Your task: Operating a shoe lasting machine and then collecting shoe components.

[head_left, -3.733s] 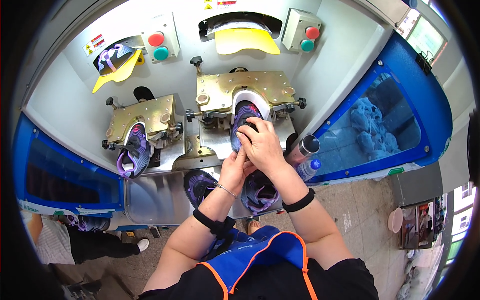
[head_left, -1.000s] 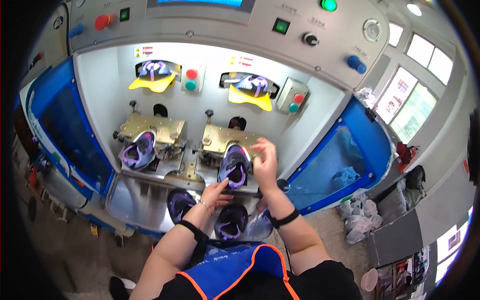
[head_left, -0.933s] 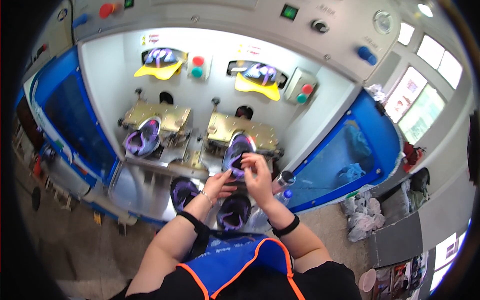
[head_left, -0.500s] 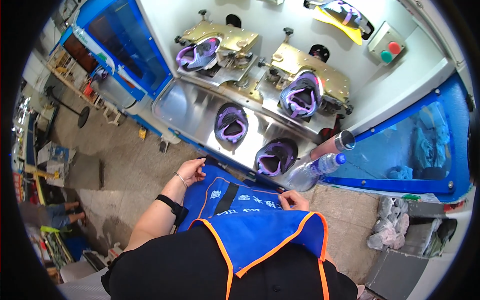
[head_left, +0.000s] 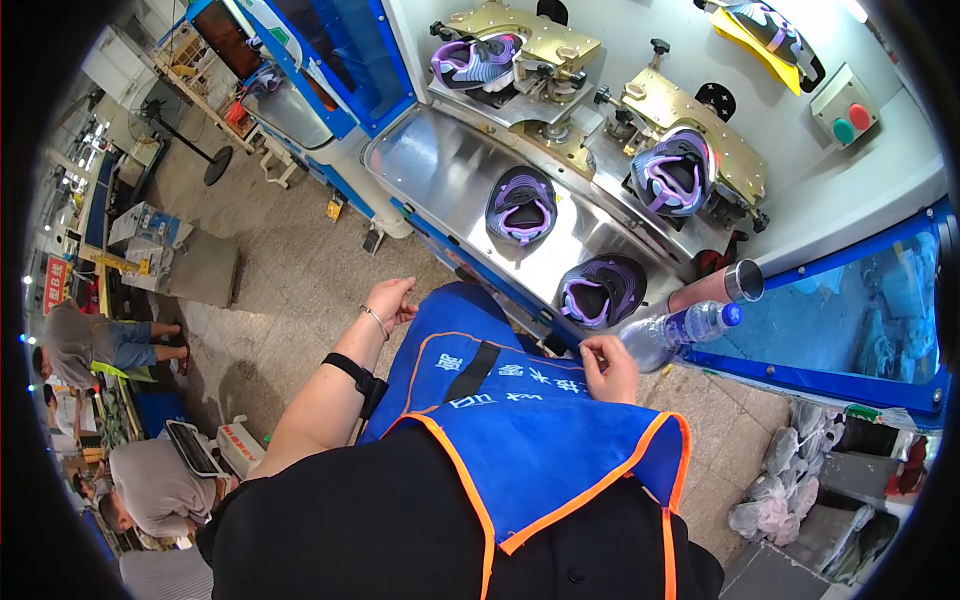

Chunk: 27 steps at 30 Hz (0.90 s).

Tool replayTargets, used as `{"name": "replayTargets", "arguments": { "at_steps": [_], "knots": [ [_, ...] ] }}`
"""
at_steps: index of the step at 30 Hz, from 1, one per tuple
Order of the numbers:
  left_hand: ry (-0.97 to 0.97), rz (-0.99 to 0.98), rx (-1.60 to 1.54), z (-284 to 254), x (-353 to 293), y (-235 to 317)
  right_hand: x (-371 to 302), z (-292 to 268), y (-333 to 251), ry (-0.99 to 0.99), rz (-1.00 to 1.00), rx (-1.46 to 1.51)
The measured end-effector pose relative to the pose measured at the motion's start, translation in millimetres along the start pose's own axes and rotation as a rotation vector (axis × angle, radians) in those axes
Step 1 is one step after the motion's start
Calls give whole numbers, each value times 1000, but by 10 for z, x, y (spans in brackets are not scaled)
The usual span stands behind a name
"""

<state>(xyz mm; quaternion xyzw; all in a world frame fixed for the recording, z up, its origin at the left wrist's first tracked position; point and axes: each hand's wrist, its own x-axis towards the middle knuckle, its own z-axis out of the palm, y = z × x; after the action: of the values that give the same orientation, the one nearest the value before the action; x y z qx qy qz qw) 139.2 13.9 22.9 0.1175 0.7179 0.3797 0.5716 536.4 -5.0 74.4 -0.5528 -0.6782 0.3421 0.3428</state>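
My left hand (head_left: 391, 303) hangs beside the blue apron (head_left: 480, 335) over my lap, its fingers curled in with nothing visible in them. Close to the tray's front edge is my right hand (head_left: 609, 368), above the apron; its fingers are bent together and appear empty. On the metal tray (head_left: 425, 160) sit two black and purple shoe uppers, one nearer the middle (head_left: 525, 182) and another (head_left: 627, 278) further right. Behind them, a left shoe upper (head_left: 458, 66) and a right shoe upper (head_left: 690, 147) rest on the machine's two brass-coloured fixtures.
A clear bottle with a blue cap (head_left: 655, 338) and a pinkish tumbler (head_left: 700, 291) stand at the tray's right end. Blue-framed doors flank the machine. Red and green buttons (head_left: 846, 118) are on its right wall. Plastic bags (head_left: 780, 500) lie lower right. Other people (head_left: 160, 485) are at left.
My view has turned, so the machine and tray sit further right and more of the left side shows. Both hands stay near the apron; the right one has lifted slightly. The uppers stay put.
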Motion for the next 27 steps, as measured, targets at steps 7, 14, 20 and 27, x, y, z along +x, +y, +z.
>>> {"name": "replayTargets", "arguments": {
  "at_steps": [7,14,20,27],
  "knots": [
    [-92,79,110,290,241,315,147,204,-148,26,75,23],
    [-282,261,319,305,880,882,865,794,-616,52,-41,27],
    [-570,368,547,208,1373,1546,1541,1480,-644,245,95,-336],
    [-996,565,666,130,1879,1936,1774,2044,-922,298,160,-128]
  ]
}}
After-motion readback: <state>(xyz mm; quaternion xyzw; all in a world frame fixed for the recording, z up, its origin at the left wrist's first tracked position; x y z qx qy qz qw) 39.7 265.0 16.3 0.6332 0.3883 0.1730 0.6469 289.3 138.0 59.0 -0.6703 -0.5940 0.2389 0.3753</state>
